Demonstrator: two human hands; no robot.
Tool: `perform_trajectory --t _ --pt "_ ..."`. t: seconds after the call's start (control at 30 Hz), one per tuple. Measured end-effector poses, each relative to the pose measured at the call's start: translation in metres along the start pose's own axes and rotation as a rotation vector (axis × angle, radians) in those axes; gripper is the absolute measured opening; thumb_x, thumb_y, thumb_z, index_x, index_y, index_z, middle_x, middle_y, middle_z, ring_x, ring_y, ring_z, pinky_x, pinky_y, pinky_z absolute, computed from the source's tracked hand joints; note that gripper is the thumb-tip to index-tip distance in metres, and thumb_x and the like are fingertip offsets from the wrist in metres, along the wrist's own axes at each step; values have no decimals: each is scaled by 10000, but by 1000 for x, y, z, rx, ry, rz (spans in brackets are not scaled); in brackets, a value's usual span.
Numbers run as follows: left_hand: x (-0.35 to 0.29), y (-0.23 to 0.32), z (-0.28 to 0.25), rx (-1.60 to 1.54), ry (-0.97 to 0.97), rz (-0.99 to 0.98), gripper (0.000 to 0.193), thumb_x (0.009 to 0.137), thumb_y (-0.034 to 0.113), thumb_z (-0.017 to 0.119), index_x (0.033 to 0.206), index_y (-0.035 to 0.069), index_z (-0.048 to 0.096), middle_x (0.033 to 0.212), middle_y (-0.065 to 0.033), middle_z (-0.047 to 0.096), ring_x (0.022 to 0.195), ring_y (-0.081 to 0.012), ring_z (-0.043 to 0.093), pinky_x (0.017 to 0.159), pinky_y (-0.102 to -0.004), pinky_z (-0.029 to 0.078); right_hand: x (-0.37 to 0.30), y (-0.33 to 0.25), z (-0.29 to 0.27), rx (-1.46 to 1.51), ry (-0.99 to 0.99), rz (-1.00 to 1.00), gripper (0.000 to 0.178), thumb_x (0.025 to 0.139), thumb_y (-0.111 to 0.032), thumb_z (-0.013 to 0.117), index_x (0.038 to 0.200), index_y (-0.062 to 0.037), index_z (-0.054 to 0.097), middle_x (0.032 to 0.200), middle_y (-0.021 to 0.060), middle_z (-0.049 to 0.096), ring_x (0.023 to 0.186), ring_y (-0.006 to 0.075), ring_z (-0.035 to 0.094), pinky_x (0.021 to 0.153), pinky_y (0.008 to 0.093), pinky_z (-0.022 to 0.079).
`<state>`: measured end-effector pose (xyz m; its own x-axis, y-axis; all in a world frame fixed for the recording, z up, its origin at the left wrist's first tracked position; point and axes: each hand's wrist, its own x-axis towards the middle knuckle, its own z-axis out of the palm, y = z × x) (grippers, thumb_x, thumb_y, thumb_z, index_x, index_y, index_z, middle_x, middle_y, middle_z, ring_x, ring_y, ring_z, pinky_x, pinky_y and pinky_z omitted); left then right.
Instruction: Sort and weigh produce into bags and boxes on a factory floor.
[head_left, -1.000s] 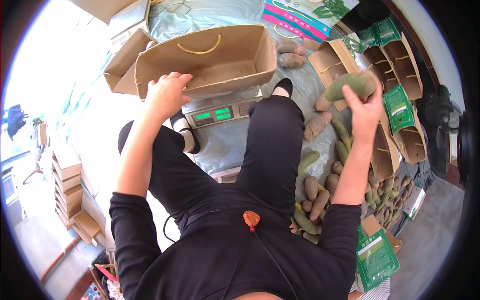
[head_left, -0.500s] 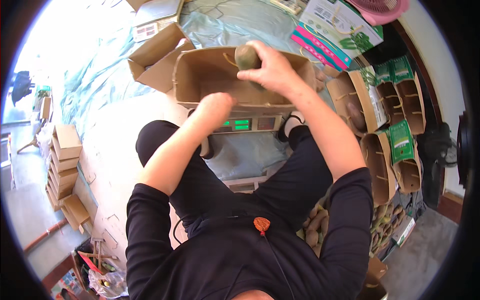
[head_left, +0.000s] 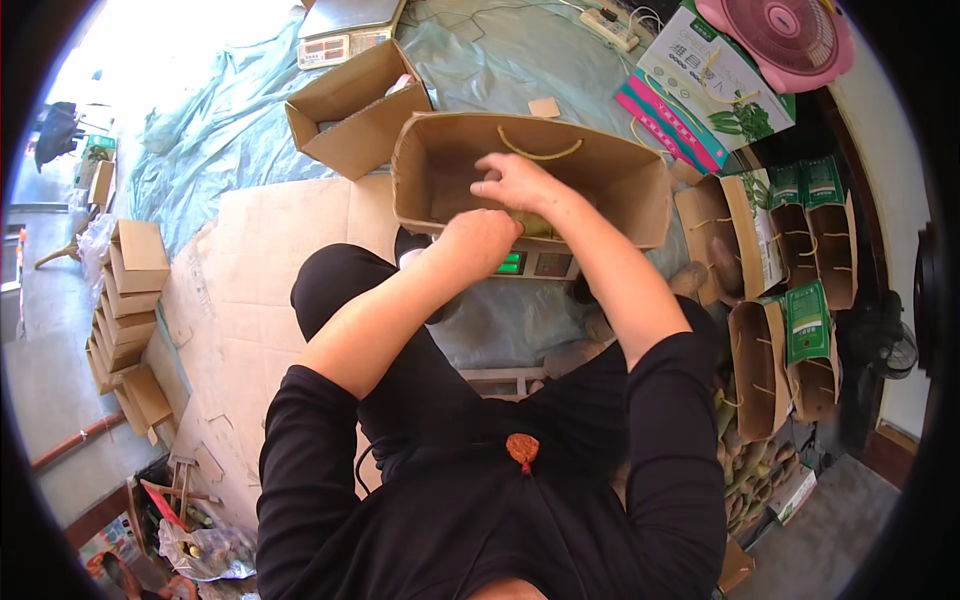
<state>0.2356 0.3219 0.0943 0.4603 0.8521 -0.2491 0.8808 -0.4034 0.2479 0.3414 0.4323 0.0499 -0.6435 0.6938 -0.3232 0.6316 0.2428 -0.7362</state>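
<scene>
Clock read with the picture's middle as centre, 12 straight ahead of the wearer. At 12: large brown carton point(head_left: 428, 170), mouth up, yellow cord handle point(head_left: 545, 156) on its far wall. A scale point(head_left: 555, 264) with a lit green display shows under the near side.

Left hand point(head_left: 482, 240): at the carton's near rim, knuckles up, fingers curled; tips hidden, so cannot tell if they grip anything. Right hand point(head_left: 515, 185): over the carton mouth, thumb and fingers parted, nothing seen between them. Greenish tuber point(head_left: 537, 225): inside the carton by its near wall, partly covered by the hands; how it lies cannot be told.

At 11: smaller open brown box point(head_left: 365, 135), touching or nearly touching the carton's corner; second scale point(head_left: 348, 42) beyond it. Between 1 and 2: white carton point(head_left: 690, 65) with leaf print, pink fan point(head_left: 785, 35) just beside. Near 3: open paper bag point(head_left: 745, 235), brown tuber point(head_left: 722, 265) within. At 4: heap of tubers point(head_left: 760, 485). At 9: stacked brown boxes point(head_left: 138, 260).
</scene>
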Motion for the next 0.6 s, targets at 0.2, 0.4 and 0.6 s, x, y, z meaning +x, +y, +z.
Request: perform_trajectory --t 0.2,0.4,0.6 --pt "7 -8 2 -46 -20 -31 250 761 44 567 1004 76 619 932 -156 626 895 -335 615 781 -424 500 -51 -14 -84 187 101 -192 420 836 -293 661 1164 -43 581 984 53 645 890 138 589 765 281 477" --pt "9 3 -13 -124 1 -16 301 787 53 563 1085 47 603 1024 -185 615 963 -373 572 838 -438 455 -159 -14 -167 310 346 -113 434 856 -191 616 1214 31 513 1038 104 623 899 155 588 787 269 471" --pt "12 12 -11 -160 39 38 295 801 41 566 1094 52 597 1010 -189 617 957 -373 576 819 -447 459 -251 55 -161 597 524 145 447 824 -145 648 1224 -4 505 1024 56 597 909 152 568 789 288 457"
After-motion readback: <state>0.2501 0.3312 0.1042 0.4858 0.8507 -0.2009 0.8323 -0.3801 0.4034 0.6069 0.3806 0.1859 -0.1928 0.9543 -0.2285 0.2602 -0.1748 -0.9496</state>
